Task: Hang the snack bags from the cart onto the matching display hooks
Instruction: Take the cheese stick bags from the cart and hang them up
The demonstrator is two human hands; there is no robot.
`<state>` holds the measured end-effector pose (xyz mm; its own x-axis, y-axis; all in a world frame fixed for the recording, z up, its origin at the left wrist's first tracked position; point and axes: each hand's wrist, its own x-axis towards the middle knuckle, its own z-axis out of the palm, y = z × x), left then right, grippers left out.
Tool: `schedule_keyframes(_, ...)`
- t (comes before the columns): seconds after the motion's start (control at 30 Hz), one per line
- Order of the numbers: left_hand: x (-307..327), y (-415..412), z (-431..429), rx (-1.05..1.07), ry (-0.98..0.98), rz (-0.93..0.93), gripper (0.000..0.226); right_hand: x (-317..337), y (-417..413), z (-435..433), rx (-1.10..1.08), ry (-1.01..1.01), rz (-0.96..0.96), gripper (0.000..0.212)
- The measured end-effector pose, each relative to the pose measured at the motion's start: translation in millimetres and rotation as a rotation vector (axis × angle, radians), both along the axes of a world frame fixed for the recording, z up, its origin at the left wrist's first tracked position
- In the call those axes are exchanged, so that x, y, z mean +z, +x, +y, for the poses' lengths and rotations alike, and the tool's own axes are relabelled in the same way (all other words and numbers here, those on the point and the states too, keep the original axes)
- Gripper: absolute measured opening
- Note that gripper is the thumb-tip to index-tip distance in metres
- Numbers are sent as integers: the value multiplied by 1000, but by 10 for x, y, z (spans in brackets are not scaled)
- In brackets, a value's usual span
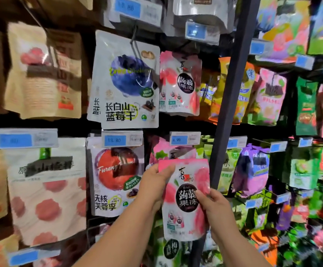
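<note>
A pink peach jelly bag point(183, 201) with a black round label is held upright in front of the display. My left hand point(153, 182) grips its top left corner, thumb on the front. My right hand point(212, 203) pinches its right side near the label. Behind its top edge hangs a matching pink bag point(168, 151) under a price tag reading 4.90 point(184, 138). More matching pink bags point(180, 83) hang one row up. The hook under the price tag is hidden by the bags. The cart is out of view.
A white blueberry bag point(125, 81) and a red plum bag point(116, 176) hang to the left. A dark upright post point(228, 89) stands just right of the pink bags. Green, purple and orange bags point(253, 170) crowd the section beyond it.
</note>
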<state>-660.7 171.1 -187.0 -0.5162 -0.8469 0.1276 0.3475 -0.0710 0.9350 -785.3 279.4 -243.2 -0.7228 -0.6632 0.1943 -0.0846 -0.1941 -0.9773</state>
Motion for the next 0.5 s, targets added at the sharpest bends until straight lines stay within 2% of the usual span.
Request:
schedule_keyframes(0.23, 95, -184, -263, -14, -4, 43, 15, 103, -105, -279, -39, -9, -31, 8)
schedule_keyframes(0.33, 140, -245, -326, -19, 1, 79, 4, 160, -141, -370, -59, 5, -3, 12)
schedule_keyframes(0.43, 138, -284, -401, -42, 7, 83, 12, 187, -162, -413, -69, 24, 21, 14)
schedule_keyframes(0.5, 106, -298, -459, -58, 4, 67, 7, 177, -176, -412, -84, 32, 28, 14)
